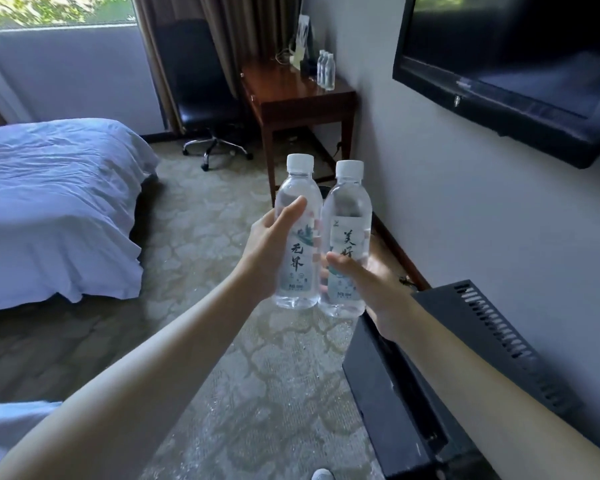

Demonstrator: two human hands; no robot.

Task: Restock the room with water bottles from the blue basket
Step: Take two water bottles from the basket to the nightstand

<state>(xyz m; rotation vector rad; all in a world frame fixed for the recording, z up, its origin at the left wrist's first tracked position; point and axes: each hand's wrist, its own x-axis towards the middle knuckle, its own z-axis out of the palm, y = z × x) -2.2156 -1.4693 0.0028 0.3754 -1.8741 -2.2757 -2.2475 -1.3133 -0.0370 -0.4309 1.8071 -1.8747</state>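
The left hand (267, 251) has its grip closed round one clear plastic bottle (297, 237); the right hand (368, 285) likewise holds a second bottle (347, 240), both upright, touching, white-capped. Farther off, three more bottles (325, 69) stand on the glossy wooden bench (291, 88).

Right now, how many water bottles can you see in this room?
5. One bottle in the left hand at, one in the right hand at, and three bottles on the wooden desk by the wall at. More could be hidden behind those.
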